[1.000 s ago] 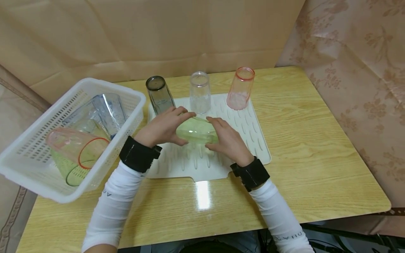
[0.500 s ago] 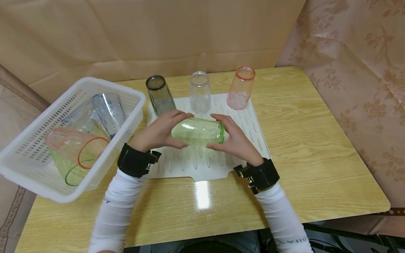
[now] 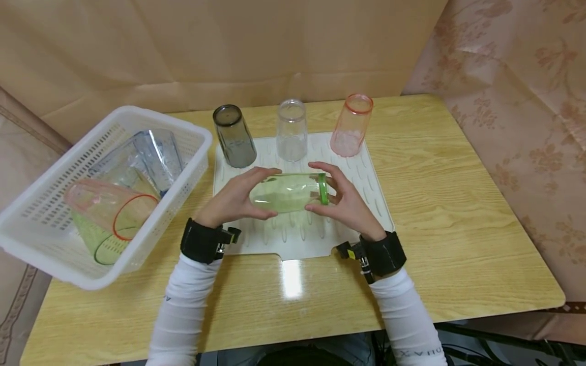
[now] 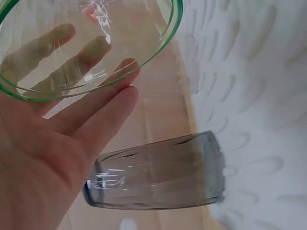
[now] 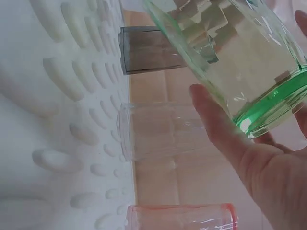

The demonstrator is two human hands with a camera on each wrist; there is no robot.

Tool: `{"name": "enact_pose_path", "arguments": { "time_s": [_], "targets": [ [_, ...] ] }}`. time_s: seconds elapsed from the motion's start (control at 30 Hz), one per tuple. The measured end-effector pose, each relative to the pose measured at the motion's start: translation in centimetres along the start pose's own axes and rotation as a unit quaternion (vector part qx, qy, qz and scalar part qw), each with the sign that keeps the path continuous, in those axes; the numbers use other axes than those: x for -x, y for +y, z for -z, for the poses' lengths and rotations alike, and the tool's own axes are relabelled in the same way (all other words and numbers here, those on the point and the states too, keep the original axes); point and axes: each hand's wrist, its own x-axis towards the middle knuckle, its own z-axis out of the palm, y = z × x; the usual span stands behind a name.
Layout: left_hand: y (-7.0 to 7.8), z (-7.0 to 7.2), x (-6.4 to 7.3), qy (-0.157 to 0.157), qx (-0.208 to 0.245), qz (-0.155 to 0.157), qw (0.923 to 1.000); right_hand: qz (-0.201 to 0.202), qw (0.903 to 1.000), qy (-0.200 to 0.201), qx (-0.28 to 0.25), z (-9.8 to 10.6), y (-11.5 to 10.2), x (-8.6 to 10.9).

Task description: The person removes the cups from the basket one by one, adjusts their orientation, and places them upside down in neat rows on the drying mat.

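A light-green drinking glass [image 3: 286,194] lies sideways in the air over the white ridged drying mat [image 3: 263,241], between both hands. My left hand [image 3: 235,199] grips its left end; the left wrist view shows the thin green rim [image 4: 115,86] there, with fingers seen through the glass. My right hand [image 3: 348,206] holds the other end, thumb and fingers around the thick green base [image 5: 273,103]. Behind the hands a smoky grey glass [image 3: 236,142], a clear glass [image 3: 292,134] and a pink glass [image 3: 350,129] stand in a row at the mat's far side.
A white plastic basket [image 3: 41,254] stands at the left of the wooden table [image 3: 458,218]. Inside lie a pink glass with a red rim [image 3: 103,201], a green glass [image 3: 103,244] and bluish glassware [image 3: 157,157]. A beige cloth [image 3: 229,51] hangs behind the table.
The green glass has swung from pointing away to lying crosswise, its base now showing at the right. My right hand has shifted slightly right with that end.
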Motion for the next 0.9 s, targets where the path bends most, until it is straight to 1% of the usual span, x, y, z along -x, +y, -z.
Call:
{"name": "enact_pose_path", "arguments": {
  "time_s": [0.13, 0.3, 0.33, 0.4, 0.57, 0.63, 0.7, 0.9],
  "targets": [
    [-0.3, -0.7, 0.3, 0.006, 0.036, 0.013, 0.9992, 0.007, 0.9997, -0.001, 0.023, 0.1, -0.1, -0.2],
    [-0.4, -1.4, 0.4, 0.008, 0.078, 0.021, 0.9967, 0.008, 0.9980, -0.007, 0.062, 0.6, -0.5, -0.5],
    [-0.4, -1.6, 0.4, 0.007, 0.085, 0.023, 0.9961, 0.009, 0.9974, -0.010, 0.071, 0.7, -0.7, -0.5],
    [0.6, -1.3, 0.3, 0.004, 0.096, 0.029, 0.9950, 0.013, 0.9957, -0.015, 0.090, 1.0, -1.1, -0.5],
    [0.7, -1.8, 0.0, 0.004, 0.086, 0.036, 0.9957, 0.027, 0.9876, -0.034, 0.151, 1.5, -2.5, -0.9],
    [-0.2, -2.3, 0.0, 0.007, 0.078, 0.036, 0.9963, 0.031, 0.9836, -0.040, 0.173, 1.6, -3.0, -1.1],
    [-0.1, -2.3, 0.0, 0.006, 0.076, 0.039, 0.9963, 0.037, 0.9802, -0.045, 0.189, 1.6, -3.4, -1.4],
    [-0.1, -2.4, 0.0, 0.015, 0.068, 0.036, 0.9969, 0.075, 0.9687, -0.057, 0.230, 2.0, -4.6, -1.8]
  ]
}}
